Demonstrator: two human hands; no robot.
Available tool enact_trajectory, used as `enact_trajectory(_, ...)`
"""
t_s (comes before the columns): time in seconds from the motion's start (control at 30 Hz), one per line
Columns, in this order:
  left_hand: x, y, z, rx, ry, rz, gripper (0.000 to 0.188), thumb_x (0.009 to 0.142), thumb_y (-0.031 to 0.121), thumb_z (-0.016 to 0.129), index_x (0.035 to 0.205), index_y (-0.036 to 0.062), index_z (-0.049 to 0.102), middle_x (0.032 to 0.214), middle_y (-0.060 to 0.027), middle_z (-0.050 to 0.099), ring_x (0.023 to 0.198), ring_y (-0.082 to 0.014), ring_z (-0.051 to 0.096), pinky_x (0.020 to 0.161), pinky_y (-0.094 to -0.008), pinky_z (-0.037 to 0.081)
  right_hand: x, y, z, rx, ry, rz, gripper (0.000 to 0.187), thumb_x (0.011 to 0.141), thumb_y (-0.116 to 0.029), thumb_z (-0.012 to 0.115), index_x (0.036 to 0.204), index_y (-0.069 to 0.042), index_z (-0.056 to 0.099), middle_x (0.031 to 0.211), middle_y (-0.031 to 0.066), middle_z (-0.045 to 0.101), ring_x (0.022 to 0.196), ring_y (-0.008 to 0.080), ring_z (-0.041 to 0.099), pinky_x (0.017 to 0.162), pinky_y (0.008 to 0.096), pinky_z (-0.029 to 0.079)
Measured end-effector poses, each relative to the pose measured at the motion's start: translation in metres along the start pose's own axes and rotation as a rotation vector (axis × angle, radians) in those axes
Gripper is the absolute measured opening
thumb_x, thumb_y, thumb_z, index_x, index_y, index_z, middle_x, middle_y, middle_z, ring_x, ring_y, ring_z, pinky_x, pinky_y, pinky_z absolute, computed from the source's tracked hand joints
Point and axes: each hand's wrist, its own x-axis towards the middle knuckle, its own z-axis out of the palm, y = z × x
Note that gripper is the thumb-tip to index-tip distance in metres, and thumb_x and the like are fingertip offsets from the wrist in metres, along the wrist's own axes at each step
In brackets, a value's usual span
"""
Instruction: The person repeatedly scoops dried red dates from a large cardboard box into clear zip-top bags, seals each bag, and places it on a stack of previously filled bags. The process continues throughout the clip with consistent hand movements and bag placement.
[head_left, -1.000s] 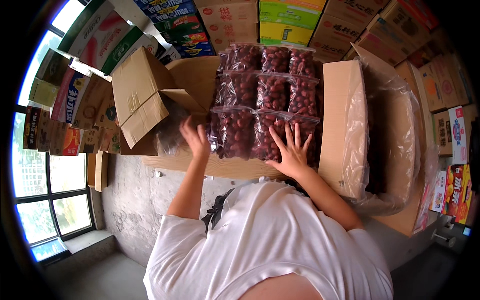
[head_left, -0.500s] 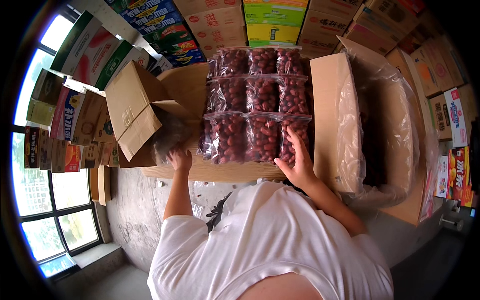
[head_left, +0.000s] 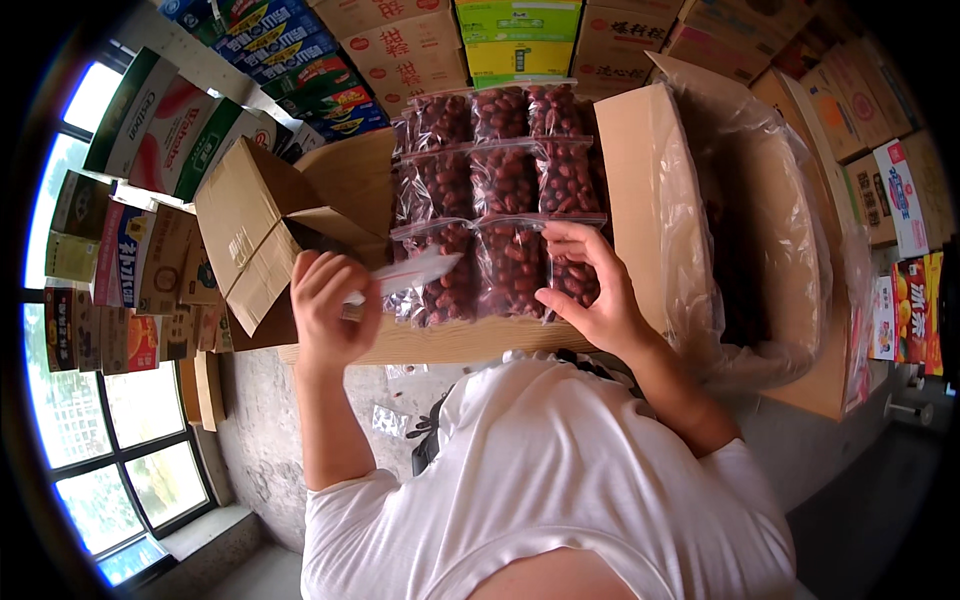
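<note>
My left hand is raised by the open cardboard box, its fingers closed on a clear plastic bag that looks flat. That bag reaches to the right, over the front row of filled packs. My right hand is at the front right pack of red dates, fingers and thumb apart, fingertips at its top edge. Clear zip bags of red dates lie in three overlapping rows on the wooden table.
Right of the packs stands a large carton with a clear plastic liner and dark contents. Stacked cartons line the back, with more boxes on the left and right. A small clear packet lies on the floor.
My left hand has come up from beside the open box, with the clear bag in it. My right hand stays at the front right pack. The whole view has shifted slightly.
</note>
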Motion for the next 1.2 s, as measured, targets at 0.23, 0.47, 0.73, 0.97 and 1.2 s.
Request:
enact_trajectory(0.23,0.048,0.05,0.02,-0.284,-0.032,0.217,0.012,0.063,0.0,0.067,0.066,0.006,0.057,0.071,-0.0059,0.063,0.062,-0.0223,0.055,0.067,-0.0346,0.039,0.014,-0.052,-0.01,0.023,-0.023,-0.152,0.035,0.074,-0.001,0.078,0.107,-0.003,0.068,0.117,0.0104,0.062,0.105,0.0195,0.061,0.089,0.0314,0.048)
enact_trajectory(0.47,0.068,0.069,0.052,-0.553,-0.085,0.264,0.025,0.067,0.006,0.071,0.089,0.0067,0.06,0.094,-0.0053,0.07,0.072,-0.022,0.059,0.071,-0.0349,0.039,-0.009,-0.042,-0.041,0.176,0.154,-0.014,0.012,0.078,0.005,0.073,0.088,0.0,0.068,0.1,0.0098,0.065,0.095,0.0182,0.063,0.084,0.029,0.048)
enact_trajectory(0.73,0.085,0.086,0.068,-0.511,-0.263,0.274,0.021,0.071,0.012,0.073,0.09,0.0063,0.065,0.101,-0.0062,0.069,0.084,-0.0236,0.061,0.08,-0.0353,0.04,-0.027,-0.042,-0.072,0.054,0.209,-0.038,0.019,0.071,0.012,0.073,0.082,0.0,0.064,0.098,0.011,0.062,0.096,0.0166,0.058,0.087,0.0294,0.045)
enact_trajectory(0.97,0.08,0.085,0.091,-0.627,-0.362,0.172,0.013,0.086,0.012,0.066,0.087,-0.0005,0.067,0.087,-0.0112,0.068,0.082,-0.0287,0.061,0.079,-0.0391,0.045,-0.041,-0.039,-0.087,0.004,0.164,-0.014,0.022,0.068,0.005,0.08,0.08,-0.002,0.063,0.1,0.0095,0.063,0.098,0.0178,0.059,0.09,0.0307,0.044)
enact_trajectory(1.2,0.083,0.08,0.077,-0.361,-0.265,-0.046,0.004,0.082,-0.004,0.063,0.081,-0.0033,0.067,0.084,-0.0123,0.07,0.073,-0.0273,0.064,0.07,-0.0349,0.049,-0.059,-0.024,-0.169,-0.052,0.099,0.072,0.025,0.085,-0.014,0.073,0.104,-0.001,0.062,0.107,0.0075,0.062,0.104,0.0166,0.058,0.096,0.0311,0.043)
